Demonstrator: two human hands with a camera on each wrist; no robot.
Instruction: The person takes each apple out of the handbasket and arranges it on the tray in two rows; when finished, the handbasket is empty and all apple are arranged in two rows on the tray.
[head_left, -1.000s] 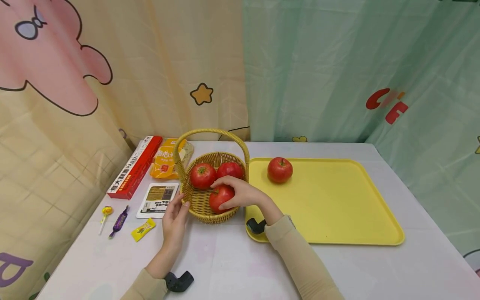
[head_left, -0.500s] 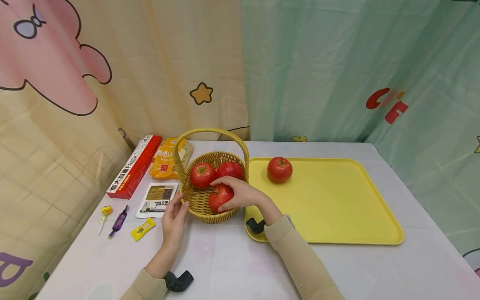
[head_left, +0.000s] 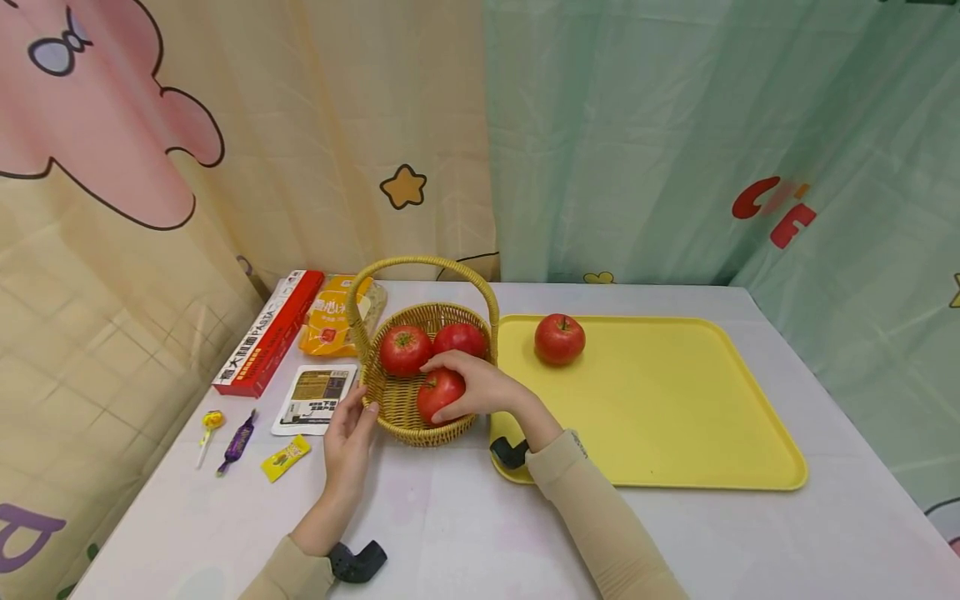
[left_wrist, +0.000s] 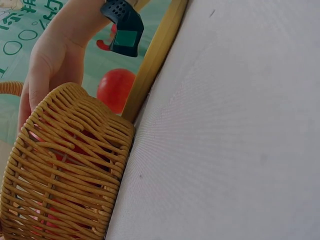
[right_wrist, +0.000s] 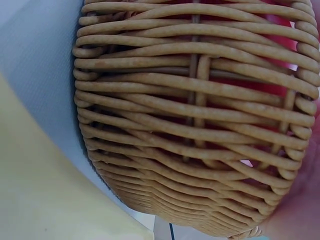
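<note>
A wicker basket (head_left: 397, 408) with a tall arched handle stands left of the tray. My left hand (head_left: 347, 446) holds its left rim between thumb and fingers. Inside, my right hand (head_left: 491, 387) grips a red apple (head_left: 437, 398) at the near right, fingers and thumb curled round it. Two more apples lie behind: a left one (head_left: 405, 350) and a right one (head_left: 459, 338). Another apple (head_left: 559, 339) sits on the yellow tray (head_left: 660, 400), near its far left corner. In the right wrist view the woven wall (right_wrist: 200, 110) hides most of the fruit.
Left of the basket lie a red pasta box (head_left: 270, 333), an orange food bag (head_left: 330, 321), a white flat packet (head_left: 315, 400), a lollipop (head_left: 213, 422), a purple candy (head_left: 237, 443) and a yellow candy (head_left: 286, 458). A curtain hangs behind the white table (head_left: 442, 533).
Hardly anything differs. The right hand and the apple in it have shifted very slightly to the left within the basket; the left hand stays on the rim.
</note>
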